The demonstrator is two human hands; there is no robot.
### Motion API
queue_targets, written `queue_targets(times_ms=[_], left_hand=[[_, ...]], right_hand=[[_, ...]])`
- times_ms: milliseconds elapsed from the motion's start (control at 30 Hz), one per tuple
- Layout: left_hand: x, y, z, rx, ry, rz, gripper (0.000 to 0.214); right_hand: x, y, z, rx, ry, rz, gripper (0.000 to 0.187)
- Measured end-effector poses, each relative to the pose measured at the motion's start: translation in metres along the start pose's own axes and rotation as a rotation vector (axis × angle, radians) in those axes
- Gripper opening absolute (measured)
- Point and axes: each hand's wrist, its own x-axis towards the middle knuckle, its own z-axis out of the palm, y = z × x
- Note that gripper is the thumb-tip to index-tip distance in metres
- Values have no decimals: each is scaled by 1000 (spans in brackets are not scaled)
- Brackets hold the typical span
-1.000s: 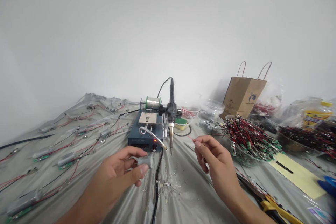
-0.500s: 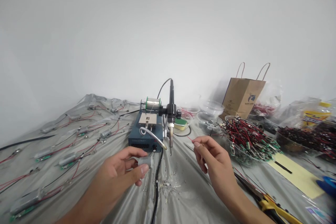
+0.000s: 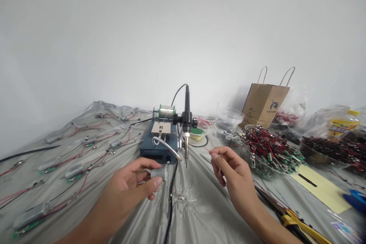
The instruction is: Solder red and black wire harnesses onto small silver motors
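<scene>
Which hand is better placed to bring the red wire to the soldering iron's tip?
Right, probably. The right hand pinches the red wire, its free end pointing toward the iron tip; the left hand is holding a grey cylinder.

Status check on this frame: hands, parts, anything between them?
Left hand gripping grey motor. Right hand pinching red wire. Mounted soldering iron tip hangs between the two, touching neither.

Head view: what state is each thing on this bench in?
Left hand: fingers closed on grey cylinder.
Right hand: pinching red wire.
Soldering iron: clamped, tip down.
Paper bag: upright, open.
Bowl: heaped with wires.
Pliers: lying flat.
</scene>
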Motion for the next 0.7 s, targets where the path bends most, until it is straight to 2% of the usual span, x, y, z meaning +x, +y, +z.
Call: queue_targets(times_ms=[700], left_hand=[[0, 3, 0, 36, 4, 9, 31]], right_hand=[[0, -1, 0, 9, 4, 3, 27]])
